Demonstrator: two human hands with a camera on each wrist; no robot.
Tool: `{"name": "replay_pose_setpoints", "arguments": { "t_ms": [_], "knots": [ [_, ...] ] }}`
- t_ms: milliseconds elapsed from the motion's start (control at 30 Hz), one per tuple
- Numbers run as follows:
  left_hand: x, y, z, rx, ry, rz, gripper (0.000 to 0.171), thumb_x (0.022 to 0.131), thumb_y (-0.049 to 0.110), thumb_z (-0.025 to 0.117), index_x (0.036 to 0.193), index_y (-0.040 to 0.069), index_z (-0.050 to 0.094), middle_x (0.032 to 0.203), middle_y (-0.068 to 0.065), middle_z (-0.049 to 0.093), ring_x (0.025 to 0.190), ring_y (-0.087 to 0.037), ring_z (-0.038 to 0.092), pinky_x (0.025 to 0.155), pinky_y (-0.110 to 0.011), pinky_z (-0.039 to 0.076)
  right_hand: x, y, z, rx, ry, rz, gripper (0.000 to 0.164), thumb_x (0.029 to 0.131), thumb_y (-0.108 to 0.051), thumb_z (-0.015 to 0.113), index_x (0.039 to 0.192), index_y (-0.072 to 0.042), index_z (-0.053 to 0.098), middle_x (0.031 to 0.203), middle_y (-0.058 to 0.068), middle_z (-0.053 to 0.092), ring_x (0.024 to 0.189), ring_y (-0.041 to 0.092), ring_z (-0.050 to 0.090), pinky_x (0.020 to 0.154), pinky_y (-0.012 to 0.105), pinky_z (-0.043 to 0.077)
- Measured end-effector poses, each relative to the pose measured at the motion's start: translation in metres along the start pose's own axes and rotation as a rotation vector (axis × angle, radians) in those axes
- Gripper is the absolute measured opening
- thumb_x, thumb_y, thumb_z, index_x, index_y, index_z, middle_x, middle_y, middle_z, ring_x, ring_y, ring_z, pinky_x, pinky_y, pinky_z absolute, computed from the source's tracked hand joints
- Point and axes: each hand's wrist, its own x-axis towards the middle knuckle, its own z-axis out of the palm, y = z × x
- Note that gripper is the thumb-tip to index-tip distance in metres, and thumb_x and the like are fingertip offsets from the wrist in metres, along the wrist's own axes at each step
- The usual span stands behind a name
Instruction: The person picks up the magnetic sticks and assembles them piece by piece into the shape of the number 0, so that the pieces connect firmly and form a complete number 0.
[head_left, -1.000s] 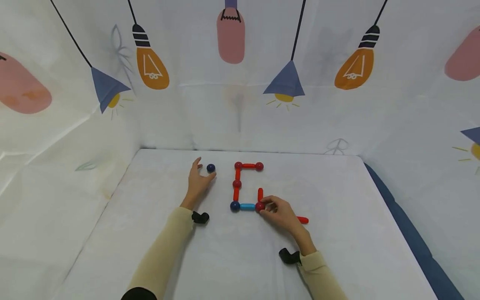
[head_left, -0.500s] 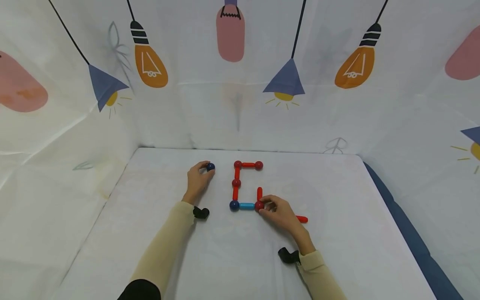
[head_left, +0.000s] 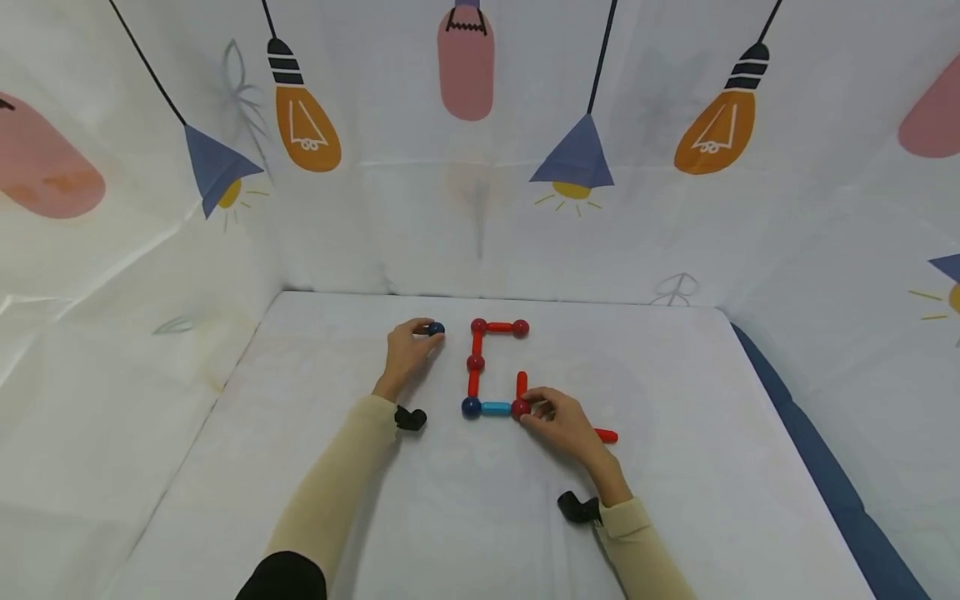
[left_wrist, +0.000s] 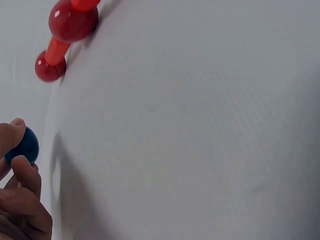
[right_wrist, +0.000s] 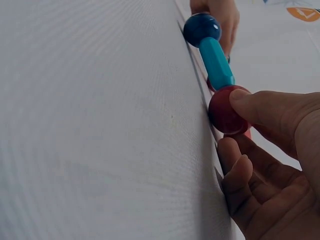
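My left hand (head_left: 407, 354) pinches a dark blue ball (head_left: 437, 329) between thumb and fingers, left of the figure's top; the left wrist view shows the same ball (left_wrist: 28, 146) at the fingertips. My right hand (head_left: 564, 423) grips a red ball (right_wrist: 226, 111) at the figure's lower right corner, thumb on top of it. A light blue rod (head_left: 496, 408) links that ball to a dark blue corner ball (head_left: 471, 407). From there red rods (head_left: 473, 383) and red balls (head_left: 476, 363) run up, then right to an end ball (head_left: 521, 328). A short red rod (head_left: 522, 383) points up from the gripped ball.
Another red rod (head_left: 607, 436) lies partly hidden behind my right wrist. The white table (head_left: 675, 467) ends at a printed cloth backdrop (head_left: 480, 217). Dark blue fabric (head_left: 813, 450) runs along the table's right edge.
My left hand has closed its fingers and thumb on the loose dark blue ball and moved it slightly right. My right hand stays at the red corner ball.
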Motion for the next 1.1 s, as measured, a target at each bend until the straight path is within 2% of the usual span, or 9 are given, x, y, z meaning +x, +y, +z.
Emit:
{"name": "replay_pose_setpoints", "arguments": {
  "t_ms": [267, 433, 533, 633, 733, 867, 1100],
  "knots": [
    [0.000, 0.029, 0.013, 0.069, -0.047, 0.072, 0.042, 0.094, 0.028, 0.077, 0.129, 0.006, 0.070, 0.117, -0.019, 0.074, 0.108, -0.033, 0.068, 0.081, -0.041, 0.060, 0.000, -0.001, -0.002, 0.004, -0.003, 0.015, 0.033, 0.092, -0.014, 0.078, 0.123, -0.008, 0.069, 0.114, 0.005, 0.071, 0.089, 0.014, 0.063, 0.081, 0.024, 0.054],
    [-0.003, 0.042, 0.024, 0.045, -0.093, 0.046, 0.043, 0.093, 0.030, 0.078, 0.129, 0.007, 0.071, 0.115, -0.017, 0.074, 0.092, -0.028, 0.067, 0.068, -0.032, 0.058, 0.001, -0.001, -0.002, 0.005, -0.004, 0.040, 0.032, 0.091, -0.013, 0.078, 0.122, -0.009, 0.069, 0.115, 0.005, 0.071, 0.090, 0.015, 0.063, 0.081, 0.023, 0.054],
    [-0.007, 0.048, 0.033, 0.047, -0.120, 0.042, 0.044, 0.092, 0.031, 0.078, 0.129, 0.007, 0.071, 0.112, -0.015, 0.074, 0.088, -0.024, 0.065, 0.066, -0.027, 0.055, 0.001, -0.001, -0.001, 0.001, -0.005, 0.039, 0.032, 0.092, -0.012, 0.078, 0.122, -0.009, 0.069, 0.116, 0.005, 0.071, 0.090, 0.015, 0.064, 0.081, 0.023, 0.054],
    [-0.010, 0.053, 0.043, 0.063, -0.141, 0.071, 0.043, 0.092, 0.030, 0.079, 0.128, 0.006, 0.072, 0.109, -0.014, 0.074, 0.085, -0.022, 0.065, 0.066, -0.024, 0.054, 0.001, 0.000, -0.001, 0.004, -0.005, 0.036, 0.033, 0.092, -0.012, 0.078, 0.123, -0.009, 0.069, 0.117, 0.005, 0.071, 0.089, 0.015, 0.064, 0.081, 0.023, 0.054],
    [-0.013, 0.059, 0.052, 0.072, -0.160, 0.106, 0.042, 0.091, 0.029, 0.079, 0.126, 0.006, 0.073, 0.106, -0.013, 0.073, 0.081, -0.022, 0.064, 0.063, -0.024, 0.051, 0.002, 0.000, -0.001, 0.007, -0.003, 0.026, 0.033, 0.092, -0.013, 0.078, 0.123, -0.009, 0.069, 0.117, 0.006, 0.071, 0.089, 0.014, 0.064, 0.081, 0.023, 0.054],
    [-0.017, 0.066, 0.062, 0.077, -0.196, 0.125, 0.041, 0.091, 0.030, 0.079, 0.125, 0.009, 0.074, 0.106, -0.011, 0.072, 0.084, -0.024, 0.061, 0.061, -0.025, 0.049, 0.002, 0.000, -0.001, 0.012, 0.003, 0.008, 0.032, 0.091, -0.011, 0.079, 0.121, -0.009, 0.070, 0.117, 0.008, 0.072, 0.087, 0.014, 0.065, 0.080, 0.024, 0.055],
    [-0.025, 0.077, 0.077, 0.097, -0.339, 0.157, 0.042, 0.093, 0.030, 0.077, 0.130, 0.011, 0.072, 0.115, -0.010, 0.076, 0.099, -0.023, 0.066, 0.076, -0.028, 0.057, 0.002, 0.001, -0.001, 0.002, 0.009, 0.003, 0.032, 0.090, -0.011, 0.080, 0.121, -0.009, 0.070, 0.116, 0.008, 0.073, 0.085, 0.013, 0.064, 0.079, 0.024, 0.054]
  ]
}}
